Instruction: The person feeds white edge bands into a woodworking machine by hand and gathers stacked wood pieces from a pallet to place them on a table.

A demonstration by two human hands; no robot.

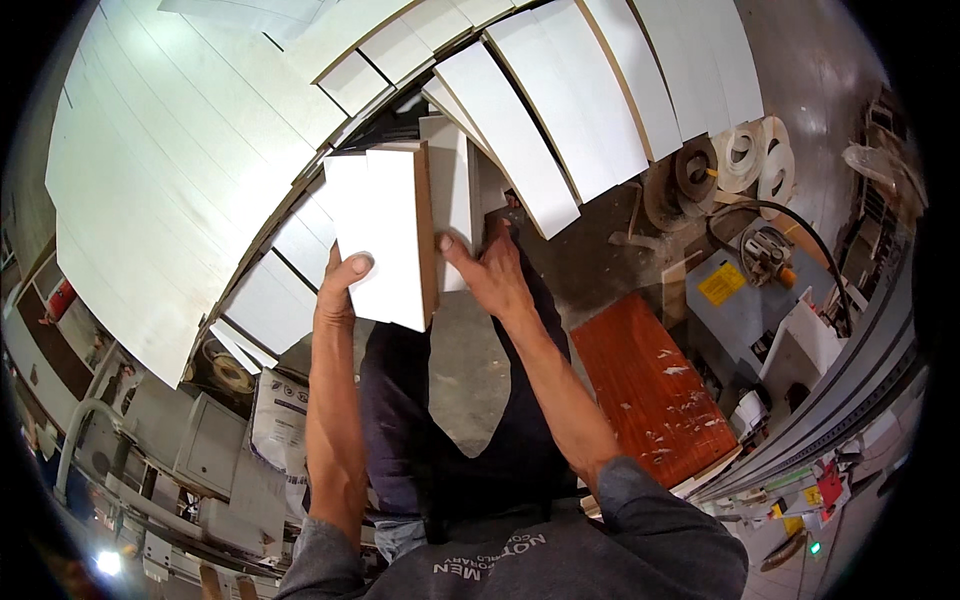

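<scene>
I hold a small stack of white laminated boards with brown raw edges in front of me, above the floor. My left hand grips the stack's lower left side, thumb on the white face. On the right, my right hand presses against the brown edge, thumb on the front. Behind the stack another white board stands upright.
Many long white boards lean in rows on the left and more boards at the top. A red-brown wooden panel lies to the right. Rolls of edge banding and a grey machine stand at right. Grey cabinets sit lower left.
</scene>
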